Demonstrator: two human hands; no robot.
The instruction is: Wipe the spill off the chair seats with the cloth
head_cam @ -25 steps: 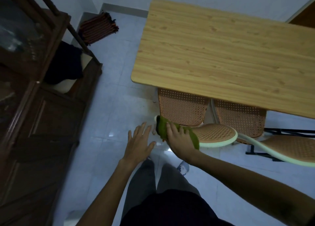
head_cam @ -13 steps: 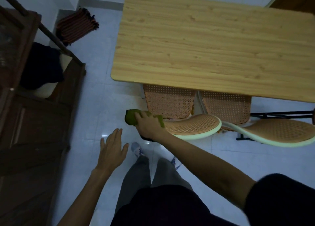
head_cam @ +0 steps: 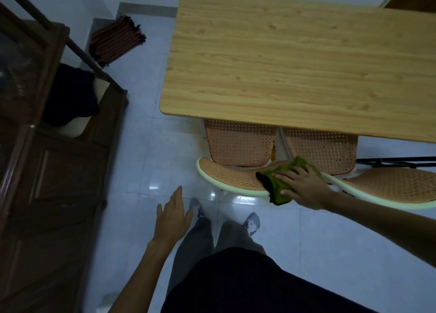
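Observation:
Two cane-weave chairs are pushed under a wooden table. The left chair [head_cam: 226,175] shows its curved, pale-rimmed part toward me, and the right chair [head_cam: 396,185] sits beside it. A green cloth [head_cam: 278,187] lies over the right end of the left chair's curved part, pressed flat under my right hand [head_cam: 304,185]. My left hand [head_cam: 172,216] hangs free over the floor, fingers apart, holding nothing. I cannot make out a spill in this dim light.
The wooden table [head_cam: 295,65] covers most of both chairs. A dark wooden cabinet [head_cam: 42,159] stands along the left. A striped folded cloth [head_cam: 116,41] lies on the tiled floor at the back left. My feet [head_cam: 252,220] stand just in front of the chairs.
My right hand has slid the green cloth from the left end of the left chair's curved part to its right end. My left hand stayed low and open.

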